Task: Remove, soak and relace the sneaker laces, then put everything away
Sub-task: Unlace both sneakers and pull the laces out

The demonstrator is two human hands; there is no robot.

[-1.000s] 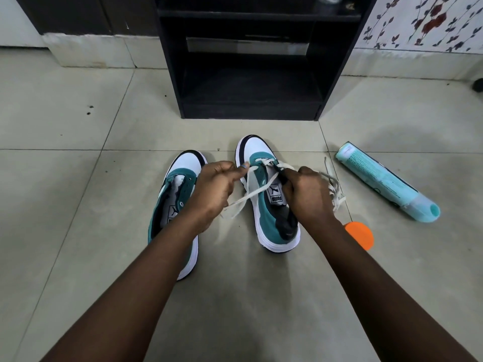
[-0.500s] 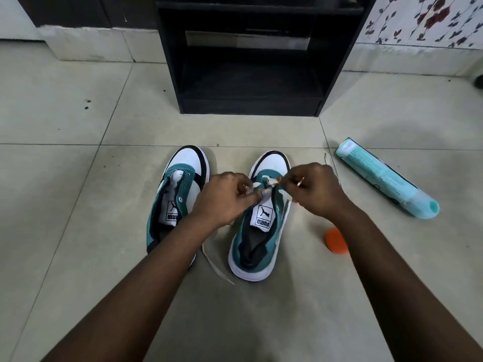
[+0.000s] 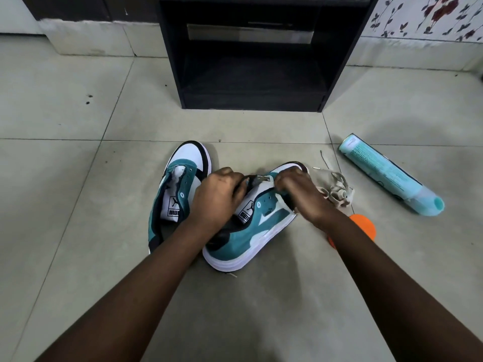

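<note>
Pale grey tiled floor (image 3: 78,178); black open shelf unit (image 3: 251,74); floral wallpaper (image 3: 431,17) at right

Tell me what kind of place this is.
Probably a room in a home, with the work done on the floor: large pale floor tiles, a black open shelf unit standing against the wall, and floral wallpaper at the upper right.

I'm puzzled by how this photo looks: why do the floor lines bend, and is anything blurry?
Head view: the wide lens bows the floor tile lines and stretches the forearms; soft, even light, faint shadows beside the sneakers; both hands, left hand and right hand, look slightly smeared by motion; the spray can stays sharp.
</note>
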